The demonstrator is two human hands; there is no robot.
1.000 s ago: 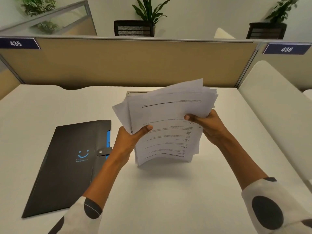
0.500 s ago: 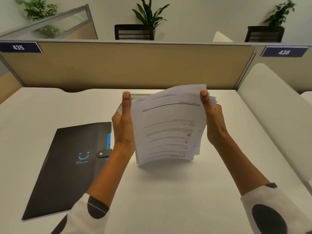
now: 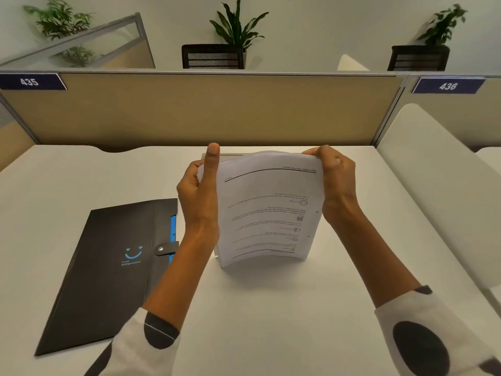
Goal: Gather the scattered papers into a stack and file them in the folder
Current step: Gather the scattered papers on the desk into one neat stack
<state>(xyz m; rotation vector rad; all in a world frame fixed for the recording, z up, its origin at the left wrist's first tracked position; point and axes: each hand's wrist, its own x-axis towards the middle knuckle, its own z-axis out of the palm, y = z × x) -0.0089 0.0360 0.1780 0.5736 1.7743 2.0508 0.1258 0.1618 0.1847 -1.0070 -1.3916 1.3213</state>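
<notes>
A stack of printed white papers (image 3: 267, 213) stands upright on its lower edge on the white desk (image 3: 257, 308), bowed slightly toward me. My left hand (image 3: 199, 196) presses flat against the stack's left side, thumb pointing up. My right hand (image 3: 334, 185) curls over the top right corner and holds the right side. A black folder (image 3: 108, 267) with a blue smile mark and a snap tab lies closed on the desk to the left, close to my left forearm.
A tan partition (image 3: 217, 109) runs along the desk's far edge, with signs 435 (image 3: 29, 82) and 436 (image 3: 447, 86). A white padded divider (image 3: 439, 191) borders the desk on the right. Plants and black chairs stand beyond the partition.
The fanned, uneven sheets have been squared into a neater upright stack. Both hands slid from the lower edges up the sides; the right hand now wraps over the top corner.
</notes>
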